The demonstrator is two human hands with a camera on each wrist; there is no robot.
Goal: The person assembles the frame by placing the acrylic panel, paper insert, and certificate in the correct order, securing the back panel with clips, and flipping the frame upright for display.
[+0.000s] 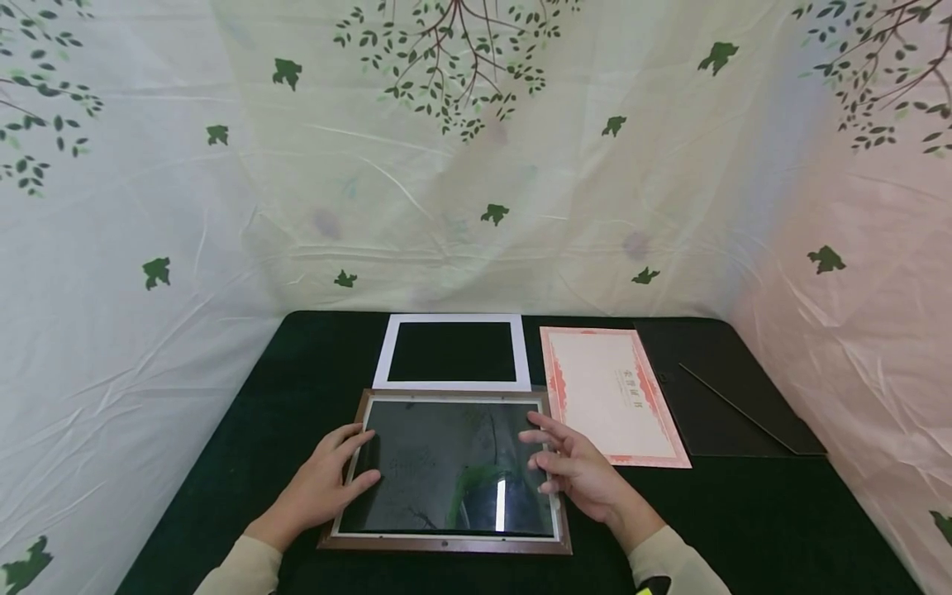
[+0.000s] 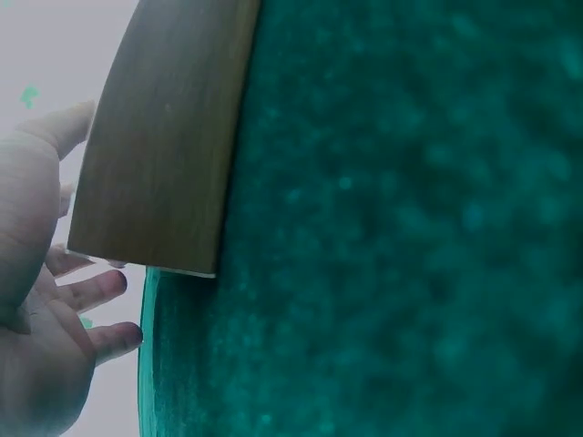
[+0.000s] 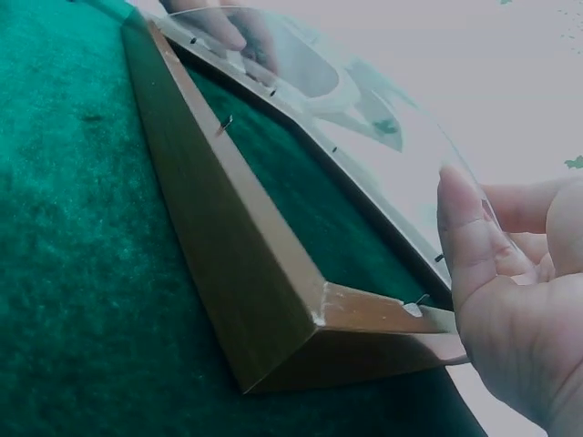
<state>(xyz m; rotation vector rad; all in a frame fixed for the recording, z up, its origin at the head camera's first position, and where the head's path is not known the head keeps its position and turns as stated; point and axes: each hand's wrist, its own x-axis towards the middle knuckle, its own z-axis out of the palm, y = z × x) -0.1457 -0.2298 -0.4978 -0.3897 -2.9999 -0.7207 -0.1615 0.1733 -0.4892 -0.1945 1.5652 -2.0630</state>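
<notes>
A brown picture frame (image 1: 454,545) lies face down on the dark green cloth, with small metal tabs along its inner edge. Over its opening is a clear sheet (image 3: 364,100), bowed and reflecting light in the right wrist view. My right hand (image 1: 583,475) holds the sheet at its right edge, thumb and fingers at the rim. At the opposite edge, my left hand (image 1: 320,483) has its fingers and thumb at the sheet's border, over the frame's left side. The left wrist view shows that hand beside the frame's brown side; its contact with the sheet is hidden there.
A white mat border (image 1: 454,386) lies behind the frame. To the right is a pink-edged certificate (image 1: 595,388), partly beside a black backing board (image 1: 714,421) with a thin strut (image 1: 736,407) on it. Printed fabric (image 1: 446,182) hangs around the table.
</notes>
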